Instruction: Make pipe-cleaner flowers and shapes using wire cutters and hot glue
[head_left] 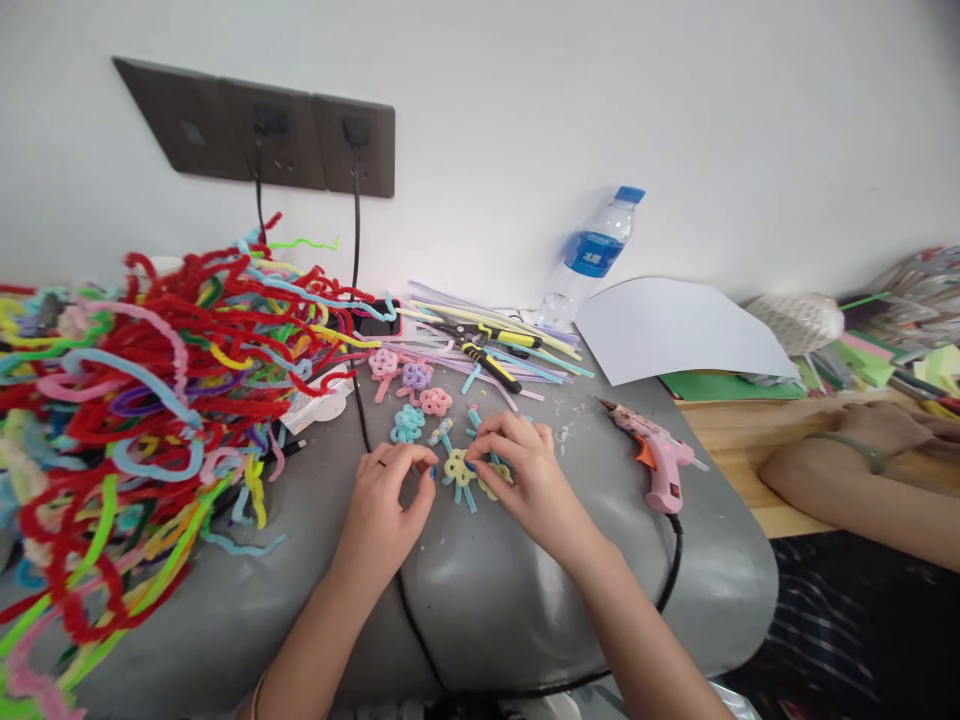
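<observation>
A yellow pipe-cleaner flower with blue stems [457,467] lies on the grey table between my two hands. My right hand [525,478] has its thumb and forefinger pinched at the flower's right edge. Partly hidden beneath that hand is a second yellow flower [495,482]. My left hand [391,492], a ring on one finger, is just left of the flower; its thumb and fingertips come together, and what they hold, if anything, is too small to make out. Beyond my hands lie a blue flower [408,424], pink flowers [436,402] and a purple flower [416,376].
A big tangle of coloured pipe cleaners [150,400] covers the left side. Yellow-and-black pliers [487,362] rest on straight pipe cleaners near the wall. A pink glue gun [660,460] lies right, its cord [675,570] trailing forward. A bottle [596,250] leans on the wall. Another person's arm [862,480] is at right.
</observation>
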